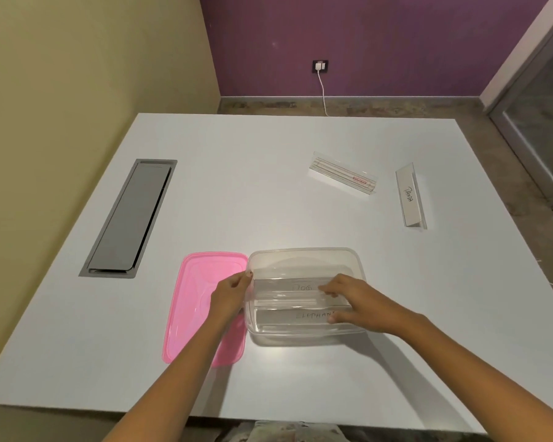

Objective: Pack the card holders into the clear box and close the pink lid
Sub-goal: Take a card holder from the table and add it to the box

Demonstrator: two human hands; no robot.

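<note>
Open clear plastic box (304, 260) on white table (237, 186), faint DOG card holder (300, 290) pinched by right hand (355, 303), left hand (233, 291) gripping box's rim, flat pink lid (195, 301) partly hidden, two holders (344, 173) (411, 196) well apart.

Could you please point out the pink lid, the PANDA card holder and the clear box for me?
pink lid (192, 314): head view, bare left half of its top.
PANDA card holder (408, 195): head view, on the written label.
clear box (304, 260): head view, far wall below the rim.
</note>
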